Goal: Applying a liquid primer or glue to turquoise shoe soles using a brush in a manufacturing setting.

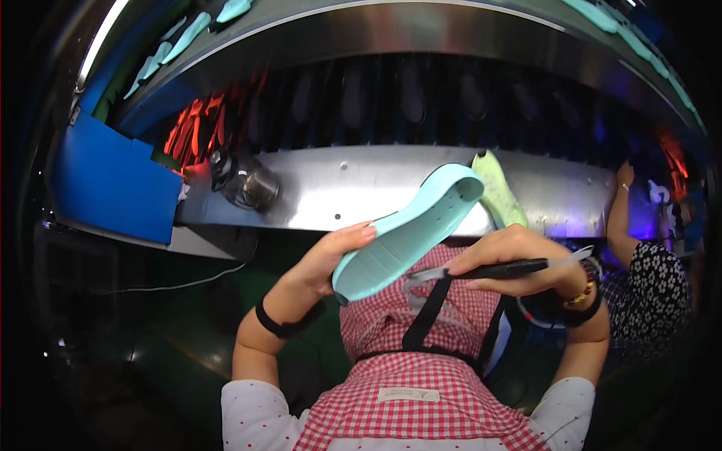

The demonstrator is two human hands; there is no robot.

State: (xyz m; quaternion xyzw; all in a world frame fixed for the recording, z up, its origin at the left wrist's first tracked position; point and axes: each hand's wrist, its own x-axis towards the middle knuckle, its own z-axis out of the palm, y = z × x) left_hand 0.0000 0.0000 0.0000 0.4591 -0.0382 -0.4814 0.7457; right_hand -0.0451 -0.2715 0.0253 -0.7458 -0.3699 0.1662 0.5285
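Left hand: the left hand (331, 259) grips the pale turquoise shoe sole (406, 229) at its lower end, thumb on the upper edge, fingers hidden beneath.
Sole position: held in the air above the person's red checked apron (406, 376), tilted so the far end rises up and to the right, in front of the steel conveyor housing (361, 188).
Right hand: the right hand (519, 259) is closed around a black brush (504, 268), its pale tip pointing left, just under the sole; contact cannot be told.
Relation: the sole lies between the two hands, up and to the left of the right hand.
Surroundings: a yellow-green sole (498, 192) leans on the housing behind; a co-worker's arm (620, 218) reaches in at right.
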